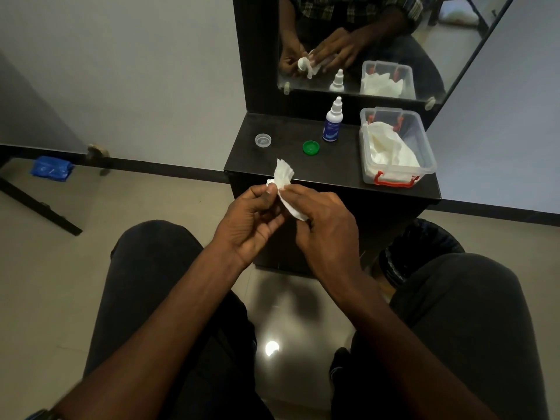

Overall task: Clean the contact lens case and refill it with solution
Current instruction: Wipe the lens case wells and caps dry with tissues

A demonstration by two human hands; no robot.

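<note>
My left hand (251, 219) pinches the white contact lens case (270, 184), mostly hidden by my fingers; its round white well shows in the mirror. My right hand (325, 228) presses a white tissue (285, 180) against the case, with the tissue's loose end sticking up. Both hands hover in front of the black dresser top (333, 165). On that top lie a green cap (311, 147) and a clear cap (263, 140), both apart from the case. The solution bottle (334, 120), white with a blue label, stands upright behind the green cap, its cap on.
A clear plastic box (424, 147) with red latches holds white tissues at the dresser's right. A mirror (394, 40) rises behind the dresser. A black bin (421, 247) stands on the floor by my right knee. A blue packet (51, 167) lies far left.
</note>
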